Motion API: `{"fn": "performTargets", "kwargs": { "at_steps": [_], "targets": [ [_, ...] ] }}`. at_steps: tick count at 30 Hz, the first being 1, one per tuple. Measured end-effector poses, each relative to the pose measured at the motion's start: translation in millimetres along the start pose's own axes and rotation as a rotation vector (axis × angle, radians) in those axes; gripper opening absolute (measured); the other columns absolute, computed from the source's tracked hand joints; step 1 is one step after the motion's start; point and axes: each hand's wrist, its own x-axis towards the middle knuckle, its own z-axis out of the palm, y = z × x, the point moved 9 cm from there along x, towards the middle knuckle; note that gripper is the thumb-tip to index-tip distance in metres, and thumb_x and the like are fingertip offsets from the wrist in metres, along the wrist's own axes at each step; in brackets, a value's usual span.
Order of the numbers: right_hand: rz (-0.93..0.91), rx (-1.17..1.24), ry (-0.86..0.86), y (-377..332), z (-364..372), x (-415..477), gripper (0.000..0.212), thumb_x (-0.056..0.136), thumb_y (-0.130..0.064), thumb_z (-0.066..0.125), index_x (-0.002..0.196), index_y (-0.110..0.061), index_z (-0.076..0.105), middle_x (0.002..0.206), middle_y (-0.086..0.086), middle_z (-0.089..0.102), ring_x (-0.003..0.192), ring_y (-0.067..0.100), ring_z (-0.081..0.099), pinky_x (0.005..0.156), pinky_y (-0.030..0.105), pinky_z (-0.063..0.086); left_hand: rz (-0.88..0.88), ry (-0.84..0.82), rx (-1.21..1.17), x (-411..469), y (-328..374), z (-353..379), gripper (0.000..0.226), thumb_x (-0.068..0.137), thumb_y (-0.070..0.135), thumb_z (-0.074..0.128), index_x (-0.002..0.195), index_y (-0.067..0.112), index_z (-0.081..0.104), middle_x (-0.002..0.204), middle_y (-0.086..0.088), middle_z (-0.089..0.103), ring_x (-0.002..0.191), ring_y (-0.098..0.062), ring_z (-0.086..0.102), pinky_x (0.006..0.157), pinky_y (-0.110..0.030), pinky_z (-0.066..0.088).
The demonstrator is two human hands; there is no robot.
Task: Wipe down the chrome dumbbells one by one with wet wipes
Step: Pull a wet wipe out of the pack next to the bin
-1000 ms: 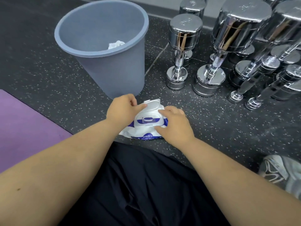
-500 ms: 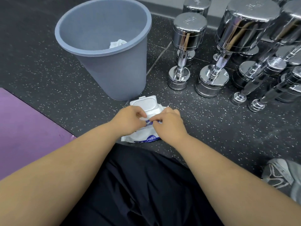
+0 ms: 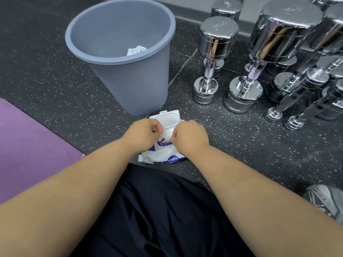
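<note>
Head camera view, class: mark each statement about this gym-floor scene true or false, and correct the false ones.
1. The lid of the wet-wipe pack is flipped open. True.
2. The grey bin is empty. False: a crumpled white wipe lies inside it.
3. The left hand and right hand both pinch at the pack's opening. True.
4. The chrome dumbbells stand on the purple mat. False: they stand on the dark speckled floor, to the right of the bin; the mat lies at the left.
</note>
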Motion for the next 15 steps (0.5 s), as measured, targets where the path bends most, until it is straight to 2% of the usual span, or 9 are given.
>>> {"fn": "performTargets", "kwargs": {
  "at_steps": [3, 8, 10, 13, 15],
  "targets": [
    [-0.026, -0.075, -0.007, -9.1, -0.2, 3.6, 0.018, 0.096, -0.027, 0.060, 0.107, -0.013, 0.066, 0.113, 0.006, 0.064, 0.111, 0.026, 0.056, 0.083, 0.031, 0.037, 0.008, 0.009, 0.007, -2.4, 0.0, -1.7, 0.026, 0.088, 0.006, 0.056, 0.075, 0.028, 0.060, 0.087, 0.004, 0.069, 0.087, -0.022, 0.067, 0.076, -0.033, 0.053],
    [-0.041, -0.094, -0.078, -19.3, 6.0, 9.0, 0.015, 0.094, -0.019, 0.061, 0.107, -0.011, 0.061, 0.115, 0.009, 0.063, 0.111, 0.028, 0.058, 0.078, 0.031, 0.037, 0.008, 0.025, 0.039, -1.3, 2.0, -3.9, 0.024, 0.085, 0.007, 0.058, 0.071, 0.027, 0.060, 0.079, 0.008, 0.066, 0.076, -0.016, 0.060, 0.061, -0.019, 0.043],
    [-0.041, -0.054, -0.132, -18.7, 9.9, 10.4, 0.012, 0.094, -0.023, 0.061, 0.091, -0.011, 0.058, 0.099, 0.007, 0.061, 0.103, 0.029, 0.058, 0.072, 0.029, 0.038, 0.006, 0.033, 0.045, -0.4, 1.4, -4.0, 0.023, 0.085, 0.006, 0.057, 0.072, 0.025, 0.060, 0.078, 0.007, 0.068, 0.074, -0.017, 0.060, 0.058, -0.018, 0.040],
    [-0.035, 0.085, -0.194, -9.4, 16.0, 9.6, 0.041, 0.092, -0.023, 0.059, 0.059, -0.012, 0.037, 0.063, 0.002, 0.038, 0.074, 0.029, 0.043, 0.052, 0.029, 0.029, 0.002, 0.049, 0.053, -0.2, 1.6, -5.9, 0.018, 0.085, 0.007, 0.057, 0.076, 0.022, 0.064, 0.080, 0.002, 0.072, 0.079, -0.019, 0.066, 0.065, -0.024, 0.047],
    [-0.046, 0.181, -0.196, -3.5, 15.2, 6.4, 0.039, 0.091, -0.015, 0.053, 0.056, -0.011, 0.037, 0.059, 0.005, 0.037, 0.067, 0.027, 0.038, 0.048, 0.031, 0.027, -0.001, 0.059, 0.062, -0.9, 2.9, -7.3, 0.015, 0.085, 0.008, 0.058, 0.078, 0.020, 0.065, 0.080, 0.002, 0.072, 0.079, -0.019, 0.065, 0.066, -0.026, 0.048]
  ]
}}
